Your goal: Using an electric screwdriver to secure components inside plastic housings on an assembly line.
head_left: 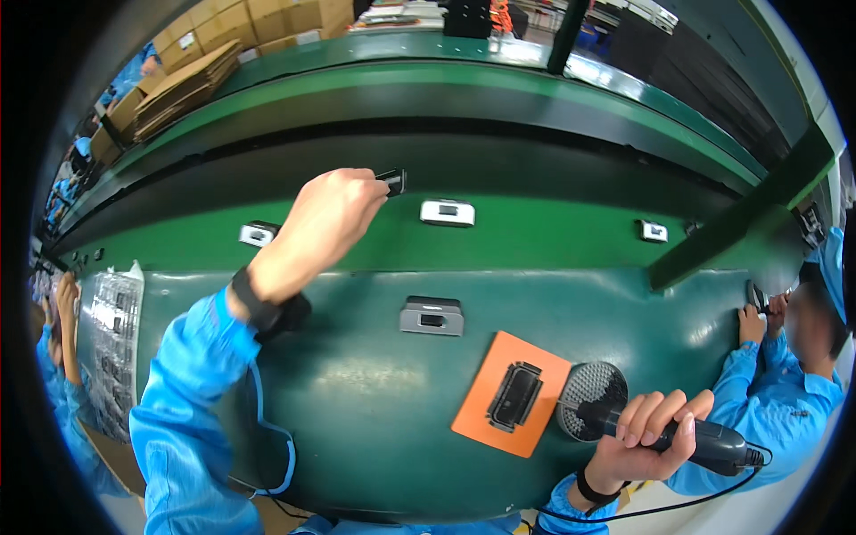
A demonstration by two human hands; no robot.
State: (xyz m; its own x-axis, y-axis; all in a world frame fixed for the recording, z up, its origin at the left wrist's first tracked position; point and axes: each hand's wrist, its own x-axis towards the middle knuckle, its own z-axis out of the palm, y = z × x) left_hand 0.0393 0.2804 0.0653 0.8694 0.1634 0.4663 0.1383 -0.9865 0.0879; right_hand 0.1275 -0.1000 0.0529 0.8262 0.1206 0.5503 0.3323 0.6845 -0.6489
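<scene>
Working above a green table (357, 437) and an orange mat (473, 408). Clasping a black corded screwdriver (713, 446) in the right hand (640, 450), with fingers curled round its body and tip over a round bowl (596, 365); probably hefty, best gripped there. Pinching a small black part (396, 182) in the left hand (325, 218), fingertips closed, toward the back; likely light, stiff, best held by the edges.

Cdbd boxes (225, 28) top L, flat cartons (185, 87) nearby; co-worker (774, 426) far R.
</scene>
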